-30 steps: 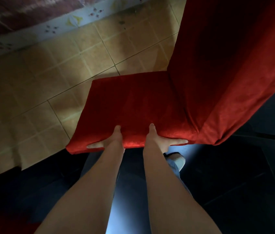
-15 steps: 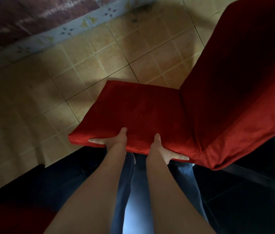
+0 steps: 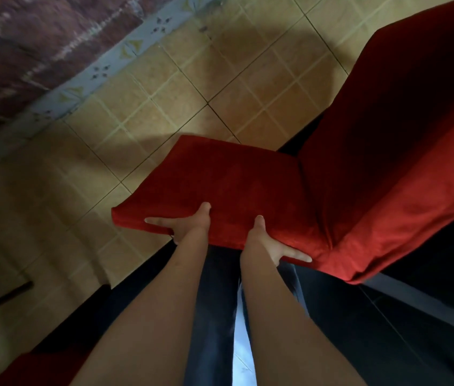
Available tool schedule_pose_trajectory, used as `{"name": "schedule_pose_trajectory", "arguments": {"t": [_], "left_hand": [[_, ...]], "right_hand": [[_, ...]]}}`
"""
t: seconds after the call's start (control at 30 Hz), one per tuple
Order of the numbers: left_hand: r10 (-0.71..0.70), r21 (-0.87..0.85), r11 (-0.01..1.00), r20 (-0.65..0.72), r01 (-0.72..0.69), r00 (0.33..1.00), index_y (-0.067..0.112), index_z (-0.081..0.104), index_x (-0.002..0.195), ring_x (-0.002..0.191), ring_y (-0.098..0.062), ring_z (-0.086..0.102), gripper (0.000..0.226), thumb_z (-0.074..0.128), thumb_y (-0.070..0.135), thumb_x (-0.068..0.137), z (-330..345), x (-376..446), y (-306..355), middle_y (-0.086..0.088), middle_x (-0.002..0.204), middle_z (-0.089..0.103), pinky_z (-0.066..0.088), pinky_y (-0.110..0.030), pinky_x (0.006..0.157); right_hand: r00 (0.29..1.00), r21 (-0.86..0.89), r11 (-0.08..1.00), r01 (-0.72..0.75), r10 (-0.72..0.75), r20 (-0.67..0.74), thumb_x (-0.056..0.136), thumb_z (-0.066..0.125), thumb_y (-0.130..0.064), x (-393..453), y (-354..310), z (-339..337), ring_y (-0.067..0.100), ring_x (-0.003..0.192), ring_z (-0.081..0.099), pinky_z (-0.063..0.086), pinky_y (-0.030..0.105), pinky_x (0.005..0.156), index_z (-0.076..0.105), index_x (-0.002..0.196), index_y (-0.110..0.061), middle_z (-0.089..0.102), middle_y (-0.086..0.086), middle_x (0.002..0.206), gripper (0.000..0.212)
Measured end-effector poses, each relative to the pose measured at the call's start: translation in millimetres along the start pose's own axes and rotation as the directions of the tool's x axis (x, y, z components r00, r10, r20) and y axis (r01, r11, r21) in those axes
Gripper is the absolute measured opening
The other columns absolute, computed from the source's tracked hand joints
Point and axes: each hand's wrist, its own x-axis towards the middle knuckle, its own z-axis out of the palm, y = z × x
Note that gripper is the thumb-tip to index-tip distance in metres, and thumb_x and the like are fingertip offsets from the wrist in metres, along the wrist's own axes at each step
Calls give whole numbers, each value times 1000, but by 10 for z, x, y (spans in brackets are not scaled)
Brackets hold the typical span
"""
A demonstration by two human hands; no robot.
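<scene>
Cushion (image 3: 234,190) abv floor (image 3: 164,107) (wall (image 3: 25,51) bhd)

Bare forearms (image 3: 284,316), uncovered all the way down to the bottom edge of the view. Left hand (image 3: 185,228) and right hand (image 3: 267,242) likewise bare; slim fingers (image 3: 295,253), short pale thumbnail (image 3: 260,217). Between the arms, dark blue denim trousers (image 3: 214,302), faintly creased lengthwise.

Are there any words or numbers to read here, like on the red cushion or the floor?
None: there are no words, numbers or labels to read.
The red cushion, held by the left hand and right hand, is plain cloth.
The tile strip shows only small flower and leaf patterns, no letters.
</scene>
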Motion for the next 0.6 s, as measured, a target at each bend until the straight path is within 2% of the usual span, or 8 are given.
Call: {"name": "schedule_pose_trajectory", "arguments": {"t": [0.03,0.1,0.23,0.43,0.6], "left_hand": [[3,-4,1000,42,-3,999,40,-39,137,116,-37,54,144,86,41,65,5,-14,19,-27,140,39,48,-57,96],[26,16,1000,62,-27,998,41,-41,136,117,-37,54,144,85,43,66,-11,-10,33,-25,141,40,49,-56,96],[87,64,994,83,-92,993,38,-42,136,115,-38,56,145,85,46,66,-8,-83,110,-23,141,41,50,-55,95],[139,87,986,75,-145,987,36,-44,135,114,-38,56,147,85,47,65,56,-174,264,-21,137,46,49,-57,94],[138,130,981,62,-145,988,36,-45,134,109,-38,59,149,85,52,61,94,-228,380,-23,132,50,50,-52,90]], "right_hand": [[997,39,999,9,-6,-75,82,73,-47,-28,-33,-11,37,104,60,50,45,83,-32,146,-24,47,19,129,125],[985,52,997,63,-54,-162,76,78,-47,-86,-87,-8,40,103,60,48,43,76,-41,139,-32,43,25,132,135],[977,60,992,113,-101,-186,75,80,-45,-82,-155,54,41,102,60,44,39,69,-42,136,-36,39,29,133,137],[973,61,985,161,-148,-175,74,80,-45,-73,-339,93,40,101,58,44,39,70,-40,138,-36,35,29,135,137],[977,37,985,170,-163,-141,74,79,-46,-120,-457,79,38,99,60,54,44,80,-41,138,-37,41,28,132,136]]}}
